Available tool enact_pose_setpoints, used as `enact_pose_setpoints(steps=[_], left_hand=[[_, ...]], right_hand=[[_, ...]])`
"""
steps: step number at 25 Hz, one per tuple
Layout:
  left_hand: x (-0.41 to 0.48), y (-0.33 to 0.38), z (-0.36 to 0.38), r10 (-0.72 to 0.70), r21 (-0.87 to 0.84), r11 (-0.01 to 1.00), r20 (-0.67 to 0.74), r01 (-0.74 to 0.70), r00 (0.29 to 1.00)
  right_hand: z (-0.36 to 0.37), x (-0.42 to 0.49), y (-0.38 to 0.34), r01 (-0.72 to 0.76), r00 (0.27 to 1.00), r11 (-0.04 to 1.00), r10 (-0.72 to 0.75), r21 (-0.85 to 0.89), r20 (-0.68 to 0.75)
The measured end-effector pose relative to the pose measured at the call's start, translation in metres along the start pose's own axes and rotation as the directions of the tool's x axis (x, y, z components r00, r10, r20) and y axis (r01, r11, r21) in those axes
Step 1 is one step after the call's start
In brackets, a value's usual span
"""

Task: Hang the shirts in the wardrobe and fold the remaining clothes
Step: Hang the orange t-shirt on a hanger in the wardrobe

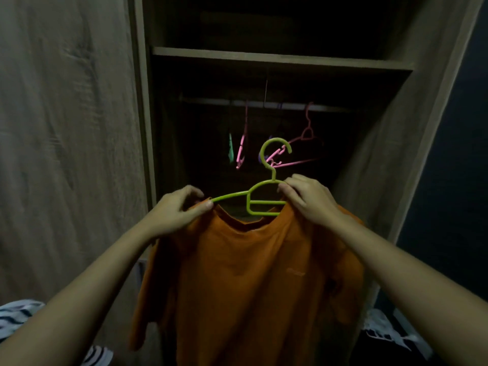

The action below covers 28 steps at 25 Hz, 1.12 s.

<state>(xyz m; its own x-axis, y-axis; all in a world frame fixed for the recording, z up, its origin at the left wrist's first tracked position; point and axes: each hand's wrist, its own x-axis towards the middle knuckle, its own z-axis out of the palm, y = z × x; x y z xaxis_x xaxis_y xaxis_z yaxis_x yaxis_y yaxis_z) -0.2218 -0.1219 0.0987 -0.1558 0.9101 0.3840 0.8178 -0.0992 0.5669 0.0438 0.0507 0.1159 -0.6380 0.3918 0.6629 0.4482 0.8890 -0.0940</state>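
Note:
An orange T-shirt (245, 281) hangs in front of the open wardrobe, held up at chest height. A green plastic hanger (260, 196) sits in its neck opening, hook pointing up. My left hand (179, 210) pinches the shirt's left shoulder where the hanger arm enters the fabric. My right hand (306, 199) grips the right shoulder of the shirt together with the hanger's right arm. The wardrobe rail (264, 104) runs across the dark interior above and behind the hanger.
Pink hangers (303, 138), one more pink (241, 149) and a green one (230, 150) dangle from the rail. A wooden shelf (280, 59) sits above it. The wardrobe door (66, 128) stands at the left. Striped fabric (15, 315) lies at the lower left, more clothes (388, 331) at the lower right.

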Motion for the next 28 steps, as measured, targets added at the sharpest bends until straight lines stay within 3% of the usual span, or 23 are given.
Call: enact_pose_setpoints(steps=[3,9,14,16,20,23,25,28], left_hand=[[-0.004,0.001,-0.007,0.02,0.018,1.0,0.095,-0.021,0.995],[0.011,0.022,0.007,0.035,0.135,0.99,-0.01,-0.034,0.999],[0.016,0.026,0.025,0.174,0.514,0.856,-0.167,-0.065,0.97],[0.017,0.032,0.032,0.218,0.559,0.828,-0.261,-0.037,0.94],[0.019,0.041,0.037,0.136,0.467,0.878,-0.448,0.102,0.883],[0.021,0.03,0.024,0.133,0.419,0.901,-0.509,0.11,0.851],[0.023,0.023,0.012,0.132,0.387,0.92,-0.459,0.064,0.879],[0.025,0.015,-0.003,0.129,0.209,0.974,-0.19,-0.088,0.973]], right_hand=[[0.002,0.002,-0.004,-0.021,1.0,1.0,0.021,0.021,0.007],[0.007,0.008,-0.023,-0.014,0.998,0.999,0.017,-0.047,0.066],[0.007,0.006,-0.023,-0.043,0.999,0.999,0.043,0.009,0.029],[0.008,0.003,-0.026,-0.015,0.999,1.0,0.014,0.019,0.036],[0.006,-0.002,-0.031,-0.017,0.998,1.0,0.016,0.024,0.053],[-0.002,-0.008,-0.011,-0.1,0.991,0.974,0.079,0.205,0.105],[-0.006,-0.01,0.007,-0.142,0.982,0.951,0.1,0.275,0.161],[-0.006,-0.016,0.017,-0.203,0.972,0.925,0.152,0.32,0.178]])
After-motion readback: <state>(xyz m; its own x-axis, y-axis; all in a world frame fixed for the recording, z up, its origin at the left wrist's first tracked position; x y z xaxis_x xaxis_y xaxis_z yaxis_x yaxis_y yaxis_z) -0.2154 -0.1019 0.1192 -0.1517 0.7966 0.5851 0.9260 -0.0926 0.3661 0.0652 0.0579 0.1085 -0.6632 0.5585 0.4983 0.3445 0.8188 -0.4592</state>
